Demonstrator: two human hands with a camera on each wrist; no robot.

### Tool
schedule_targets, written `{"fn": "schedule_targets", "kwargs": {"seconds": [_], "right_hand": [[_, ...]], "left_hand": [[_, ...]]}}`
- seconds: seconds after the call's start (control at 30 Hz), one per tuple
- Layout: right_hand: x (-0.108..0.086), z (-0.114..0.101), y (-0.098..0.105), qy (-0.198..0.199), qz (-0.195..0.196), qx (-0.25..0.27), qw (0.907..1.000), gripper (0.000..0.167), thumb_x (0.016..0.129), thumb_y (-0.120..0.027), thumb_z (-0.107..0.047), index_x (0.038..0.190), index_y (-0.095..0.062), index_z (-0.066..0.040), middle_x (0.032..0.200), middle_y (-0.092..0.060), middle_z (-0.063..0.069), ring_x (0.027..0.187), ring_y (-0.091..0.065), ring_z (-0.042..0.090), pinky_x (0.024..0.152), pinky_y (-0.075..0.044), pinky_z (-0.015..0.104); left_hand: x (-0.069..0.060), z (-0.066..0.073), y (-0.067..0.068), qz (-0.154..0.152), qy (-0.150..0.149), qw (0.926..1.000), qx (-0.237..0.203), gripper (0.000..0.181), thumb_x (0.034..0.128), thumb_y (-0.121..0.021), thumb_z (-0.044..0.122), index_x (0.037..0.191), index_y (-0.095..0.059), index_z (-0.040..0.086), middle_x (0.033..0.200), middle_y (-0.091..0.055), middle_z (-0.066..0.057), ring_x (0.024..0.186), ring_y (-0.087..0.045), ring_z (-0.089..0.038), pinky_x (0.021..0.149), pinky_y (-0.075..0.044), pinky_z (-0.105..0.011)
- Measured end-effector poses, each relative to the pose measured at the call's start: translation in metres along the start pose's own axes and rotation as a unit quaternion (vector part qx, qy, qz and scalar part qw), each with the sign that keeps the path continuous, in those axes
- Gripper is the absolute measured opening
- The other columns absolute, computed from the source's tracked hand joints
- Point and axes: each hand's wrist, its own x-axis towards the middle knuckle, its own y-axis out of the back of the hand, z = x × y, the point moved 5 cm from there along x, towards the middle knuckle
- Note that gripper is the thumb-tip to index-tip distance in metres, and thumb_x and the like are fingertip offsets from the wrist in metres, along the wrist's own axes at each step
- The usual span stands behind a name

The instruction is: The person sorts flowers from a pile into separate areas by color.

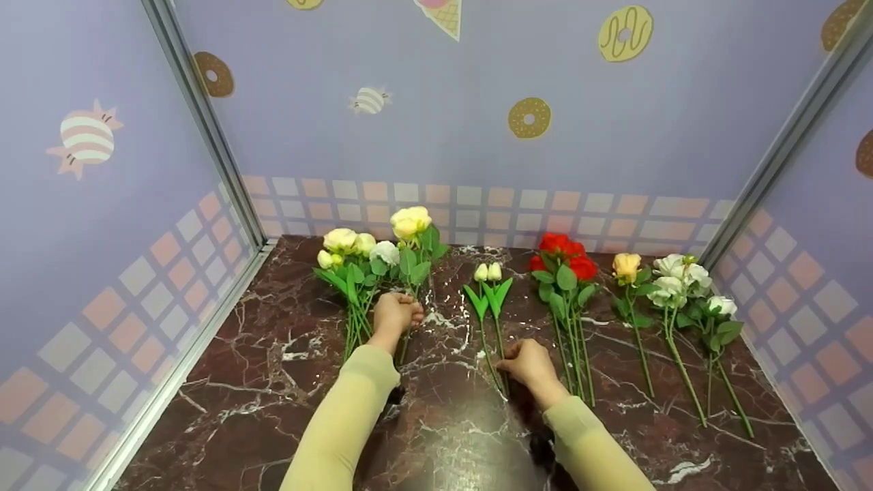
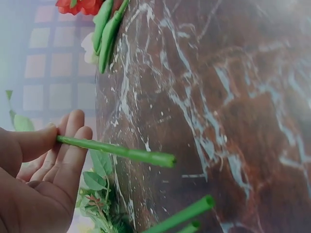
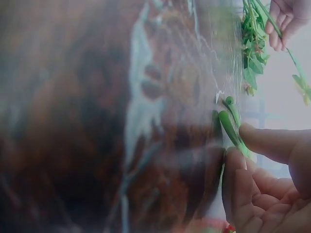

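In the head view my left hand (image 1: 395, 317) pinches the green stem (image 2: 121, 151) of a tall cream flower (image 1: 410, 223). The left wrist view shows thumb and fingertips on that stem, its cut end sticking out past them. A bunch of cream and white flowers (image 1: 341, 241) lies just left of this hand. Over at the centre, my right hand (image 1: 530, 368) has thumb and forefinger on the lower stem of a cream tulip (image 1: 494, 273). A second tulip (image 1: 481, 273) lies close beside it. The right wrist view shows two stem ends (image 3: 228, 124) at the fingertips.
To the right lie red roses (image 1: 566, 256), a yellow-orange rose (image 1: 626, 266) and white flowers (image 1: 672, 283), stems toward me. They rest on a dark red marbled tabletop (image 1: 450, 436). Patterned panels (image 1: 464, 136) close off the back and both sides.
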Motion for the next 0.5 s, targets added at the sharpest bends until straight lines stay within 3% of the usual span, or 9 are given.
{"fn": "schedule_targets", "kwargs": {"seconds": [0.13,0.27,0.37,0.5], "right_hand": [[0.000,-0.005,0.002,0.017,0.021,-0.005,0.9996,0.025,0.083,-0.084,-0.012,0.099,-0.070,0.002,0.095,-0.076,0.019,0.076,-0.072,0.029,0.070,-0.061,0.042],[-0.002,-0.017,0.004,0.061,0.061,0.000,0.9963,0.018,0.086,-0.080,-0.010,0.098,-0.071,0.001,0.092,-0.076,0.018,0.081,-0.073,0.033,0.075,-0.061,0.047],[-0.004,-0.027,0.002,0.081,0.069,0.021,0.9940,0.012,0.088,-0.079,-0.011,0.093,-0.074,-0.001,0.084,-0.076,0.014,0.075,-0.071,0.028,0.070,-0.060,0.042],[-0.006,-0.037,-0.006,0.092,0.049,0.051,0.9933,0.010,0.091,-0.077,-0.012,0.092,-0.077,-0.002,0.081,-0.076,0.011,0.071,-0.068,0.019,0.066,-0.058,0.035]], "left_hand": [[-0.001,0.004,-0.003,0.010,-0.021,0.9990,-0.039,0.029,0.0955,-0.070,0.000,0.123,-0.069,-0.009,0.106,-0.077,-0.026,0.088,-0.080,-0.029,0.083,-0.066,-0.043],[-0.003,0.009,-0.011,0.006,-0.032,0.9950,-0.094,0.031,0.0944,-0.068,-0.005,0.123,-0.066,-0.015,0.109,-0.074,-0.032,0.088,-0.080,-0.032,0.082,-0.066,-0.042],[-0.006,0.012,-0.020,-0.013,-0.029,0.9881,-0.151,0.032,0.0942,-0.066,-0.009,0.124,-0.062,-0.020,0.112,-0.070,-0.037,0.089,-0.079,-0.036,0.077,-0.067,-0.038],[-0.013,0.018,-0.033,-0.040,-0.022,0.9804,-0.192,0.029,0.0943,-0.066,-0.009,0.121,-0.062,-0.020,0.111,-0.071,-0.037,0.088,-0.079,-0.034,0.071,-0.067,-0.031]]}}
